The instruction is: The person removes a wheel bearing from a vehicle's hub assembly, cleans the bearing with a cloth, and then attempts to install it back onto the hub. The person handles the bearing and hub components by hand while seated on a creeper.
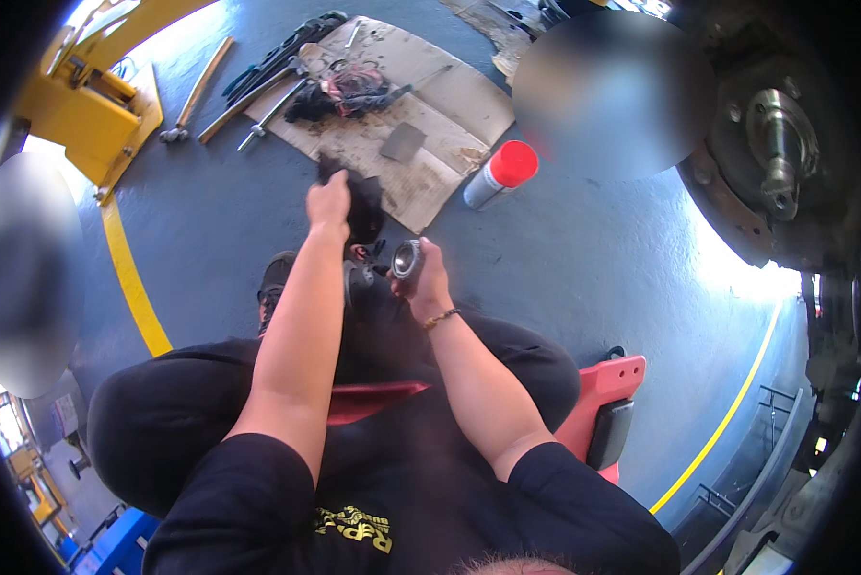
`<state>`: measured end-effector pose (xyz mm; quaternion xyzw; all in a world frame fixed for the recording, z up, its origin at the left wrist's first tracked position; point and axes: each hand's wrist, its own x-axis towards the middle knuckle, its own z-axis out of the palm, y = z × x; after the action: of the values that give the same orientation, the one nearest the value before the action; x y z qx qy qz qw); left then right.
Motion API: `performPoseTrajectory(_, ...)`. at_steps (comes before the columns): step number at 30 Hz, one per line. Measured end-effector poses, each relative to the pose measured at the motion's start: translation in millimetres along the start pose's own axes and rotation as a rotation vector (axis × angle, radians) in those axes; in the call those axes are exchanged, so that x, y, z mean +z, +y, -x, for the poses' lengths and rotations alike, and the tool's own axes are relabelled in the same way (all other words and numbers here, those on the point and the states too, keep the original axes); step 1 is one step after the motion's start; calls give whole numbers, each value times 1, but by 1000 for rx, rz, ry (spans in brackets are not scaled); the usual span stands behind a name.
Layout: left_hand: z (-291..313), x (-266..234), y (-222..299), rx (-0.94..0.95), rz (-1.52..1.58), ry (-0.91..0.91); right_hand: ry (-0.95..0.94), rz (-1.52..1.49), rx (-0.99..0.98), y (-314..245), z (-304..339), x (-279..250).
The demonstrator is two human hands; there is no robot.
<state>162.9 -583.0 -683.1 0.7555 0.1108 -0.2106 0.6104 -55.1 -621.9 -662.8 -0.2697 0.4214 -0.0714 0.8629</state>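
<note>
My left hand (328, 203) reaches forward, its fingers closed on a black rag (364, 213) that hangs down by the cardboard's near edge. In my right hand (430, 280), a round metal part (407, 259) with a hollow, shiny centre is gripped, open end facing up; its exact kind is unclear. Both hands are above my lap and close together, but apart. Just ahead and to the right, a spray can (502, 174) with a red cap stands on the floor. A small grey square piece (404, 142) lies on the stained cardboard sheet (450, 105).
Crumpled rags (349, 88) and metal tools lie on the cardboard, with a wooden-handled hammer (198, 88) left of it. A yellow steel post base (95, 110) stands far left. At right is a wheel hub with a protruding spindle (780, 153). A red creeper (598, 407) is beneath me.
</note>
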Motion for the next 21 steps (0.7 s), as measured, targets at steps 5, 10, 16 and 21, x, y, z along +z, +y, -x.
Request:
performPoseTrajectory(5,34,16,55,505,-476,-44,-85,-209,-120,-29,22,17)
performPoseTrajectory(10,105,11,95,473,-102,-958,-349,-405,-315,-98,60,11)
performPoseTrajectory(16,201,27,112,1275,-318,-948,-361,-421,-550,-139,101,-11)
performPoseTrajectory(21,227,32,112,1468,-368,-797,-454,-468,-790,-136,111,-10)
